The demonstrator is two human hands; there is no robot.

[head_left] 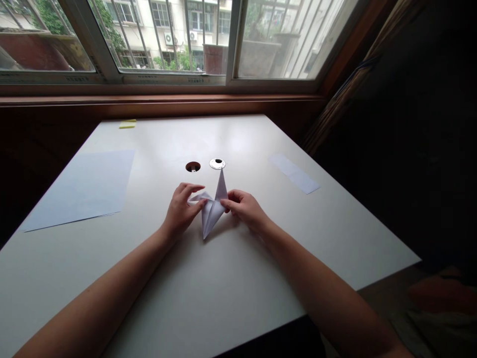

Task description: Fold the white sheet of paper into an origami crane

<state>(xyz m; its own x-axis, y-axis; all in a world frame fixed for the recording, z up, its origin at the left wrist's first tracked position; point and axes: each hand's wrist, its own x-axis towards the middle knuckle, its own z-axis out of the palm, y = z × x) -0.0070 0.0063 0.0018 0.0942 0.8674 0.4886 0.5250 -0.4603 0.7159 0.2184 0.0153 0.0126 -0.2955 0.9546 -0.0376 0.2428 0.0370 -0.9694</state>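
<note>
A folded white paper figure (213, 215), with pointed flaps like an origami crane, is held just above the middle of the table. One point rises away from me and another aims down toward me. My left hand (181, 206) pinches a flap on its left side between thumb and fingers. On the other side, my right hand (242, 205) grips the paper with the thumb on top and the fingers behind, partly hidden.
The white table (179, 308) has a round hole (193, 167) and a round metal-coloured cover (217, 163). White sheets (85, 184) lie at left, a paper strip (296, 174) at right, yellow sticky notes (127, 124) at the far edge. A barred window (167, 40) stands behind.
</note>
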